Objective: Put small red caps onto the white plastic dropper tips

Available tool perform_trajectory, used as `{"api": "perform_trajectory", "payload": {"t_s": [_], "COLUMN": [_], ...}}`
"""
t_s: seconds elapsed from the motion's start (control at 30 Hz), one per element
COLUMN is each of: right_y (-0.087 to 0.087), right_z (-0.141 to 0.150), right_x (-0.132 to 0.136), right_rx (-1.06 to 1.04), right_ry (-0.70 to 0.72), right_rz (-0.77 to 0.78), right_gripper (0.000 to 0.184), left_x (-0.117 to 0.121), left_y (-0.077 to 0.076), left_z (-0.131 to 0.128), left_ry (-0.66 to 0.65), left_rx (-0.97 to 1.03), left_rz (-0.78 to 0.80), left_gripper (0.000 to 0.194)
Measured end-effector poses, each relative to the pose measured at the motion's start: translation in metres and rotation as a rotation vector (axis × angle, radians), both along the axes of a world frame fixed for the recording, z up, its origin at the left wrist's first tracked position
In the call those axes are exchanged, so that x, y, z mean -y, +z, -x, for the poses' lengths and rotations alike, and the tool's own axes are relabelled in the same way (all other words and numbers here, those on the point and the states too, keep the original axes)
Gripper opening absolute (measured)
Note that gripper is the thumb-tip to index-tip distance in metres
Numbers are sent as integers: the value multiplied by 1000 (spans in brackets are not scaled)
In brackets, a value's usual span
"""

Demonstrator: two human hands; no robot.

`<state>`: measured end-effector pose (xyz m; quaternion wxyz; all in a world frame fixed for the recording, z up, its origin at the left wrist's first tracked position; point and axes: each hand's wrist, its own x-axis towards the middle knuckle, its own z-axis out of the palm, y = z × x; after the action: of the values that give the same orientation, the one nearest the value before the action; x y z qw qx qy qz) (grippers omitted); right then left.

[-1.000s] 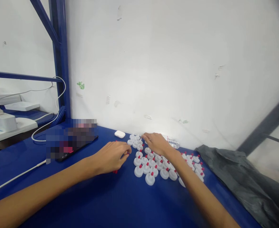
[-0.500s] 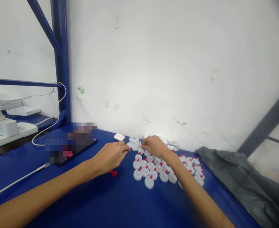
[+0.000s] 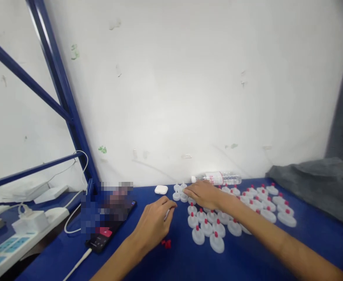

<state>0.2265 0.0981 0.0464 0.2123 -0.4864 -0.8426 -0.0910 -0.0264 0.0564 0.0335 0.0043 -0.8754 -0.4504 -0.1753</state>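
My left hand [image 3: 156,219] is closed above the blue table, with a whitish edge of something small showing between thumb and fingers; most of it is hidden. Below its fingertips lie a few small red tips [image 3: 167,244]. My right hand [image 3: 205,194] reaches over a small cluster of translucent white caps [image 3: 176,196] that show no red tips. Its fingers are bent together with the fingertips against a cap at the cluster's right side. Around and under the right forearm stand several translucent white caps with red tips [image 3: 198,235], some hidden by the arm.
A clear bottle [image 3: 216,178] lies along the wall behind the caps. A white earphone case [image 3: 161,190] sits left of them. Further left is a phone [image 3: 101,242] on a white cable. Dark grey cloth [image 3: 314,175] covers the right back; a power strip [image 3: 10,246] is at far left.
The view has tilted and turned, so the table items appear further right and lower. My right hand has moved over the plain caps' right side. My left hand stays closed.
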Motion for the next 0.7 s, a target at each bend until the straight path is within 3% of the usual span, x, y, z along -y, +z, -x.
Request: {"api": "perform_trajectory", "payload": {"t_s": [0.1, 0.2, 0.37, 0.57, 0.7], "right_y": [1, 9, 25, 39, 46], "right_z": [-3, -5, -4, 3, 10], "right_x": [-3, -2, 7, 23, 32], "right_rx": [78, 61, -30, -63, -90], "right_ry": [67, 51, 22, 112, 208], "right_rz": [154, 173, 139, 189, 297], "right_gripper": [47, 51, 33, 22, 41], "left_x": [5, 7, 5, 3, -3], "left_y": [-1, -2, -3, -1, 0], "left_z": [0, 0, -1, -2, 3], "left_ry": [-27, -85, -110, -41, 23], "left_rx": [80, 126, 168, 284, 352], "left_rz": [-47, -96, -96, -52, -53], "left_gripper": [36, 32, 29, 27, 30]}}
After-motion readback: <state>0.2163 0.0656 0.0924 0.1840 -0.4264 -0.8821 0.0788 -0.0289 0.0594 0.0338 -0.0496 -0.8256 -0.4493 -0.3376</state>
